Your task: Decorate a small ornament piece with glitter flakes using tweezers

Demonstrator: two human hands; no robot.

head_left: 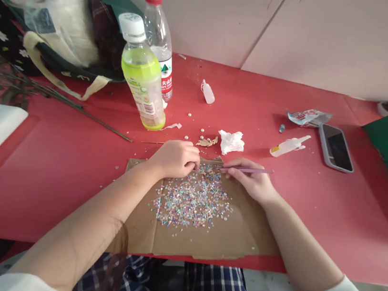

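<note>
My left hand [179, 159] is closed, fingers curled at the far edge of a brown cardboard sheet [238, 238]. What it pinches is mostly hidden; a thin gold-coloured piece shows near its fingertips. Opposite it, my right hand [252, 180] grips slim purple tweezers [264, 171] with the tips pointing left towards the left hand. Between and below both hands, a heap of small shiny rhinestones [191, 203] in mixed colours is spread over the cardboard.
Beyond the hands lie a crumpled tissue [231, 142], a gold leaf-shaped piece [207, 141], loose pearls and two small glue bottles [207, 92]. A green drink bottle [142, 85] and red-capped water bottle [159, 30] stand left; a phone [336, 148] lies right on the red table [349, 225].
</note>
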